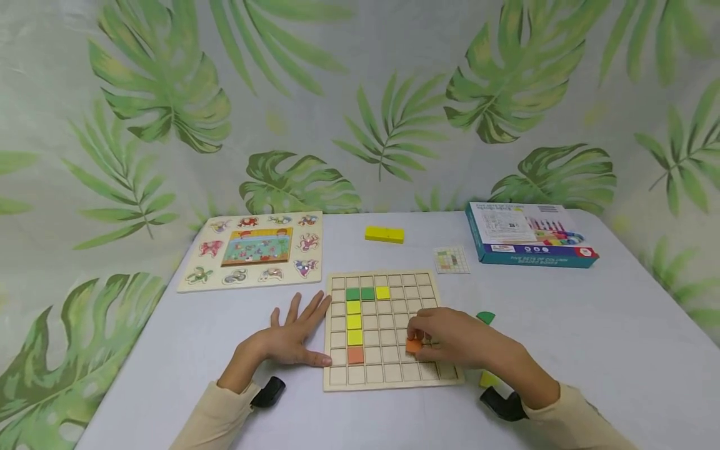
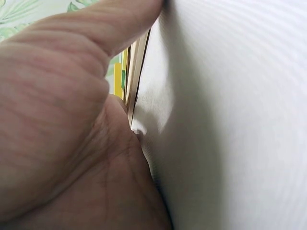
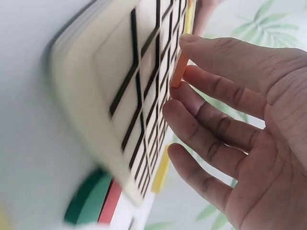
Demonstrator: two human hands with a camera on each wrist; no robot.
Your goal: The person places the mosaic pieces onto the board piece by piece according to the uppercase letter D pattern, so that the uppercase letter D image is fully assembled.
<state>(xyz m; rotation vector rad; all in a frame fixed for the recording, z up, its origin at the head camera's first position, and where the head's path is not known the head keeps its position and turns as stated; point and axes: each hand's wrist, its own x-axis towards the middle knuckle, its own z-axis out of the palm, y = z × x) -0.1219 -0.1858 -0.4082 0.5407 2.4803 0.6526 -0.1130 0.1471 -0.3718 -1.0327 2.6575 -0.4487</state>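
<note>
A wooden grid board (image 1: pixel 394 374) lies on the table. Green tiles (image 1: pixel 367 294), yellow tiles (image 1: pixel 354 321) and an orange tile (image 1: pixel 355 355) sit in cells on its left and upper part. My right hand (image 1: pixel 455 337) pinches another orange tile (image 1: pixel 414 345) over the lower right cells; in the right wrist view this orange tile (image 3: pixel 180 69) stands between thumb and fingers. With fingers spread, my left hand (image 1: pixel 289 337) rests at the board's left edge, its thumb and fingertips touching the rim. The left wrist view shows mostly the palm (image 2: pixel 57 120).
A small pattern card (image 1: pixel 452 260) and a boxed set (image 1: pixel 531 234) lie at the back right. A yellow block (image 1: pixel 385 234) stands behind the board. A picture puzzle (image 1: pixel 253 250) is at the back left. Green (image 1: pixel 486 317) and yellow pieces (image 1: pixel 489 379) lie near the right forearm.
</note>
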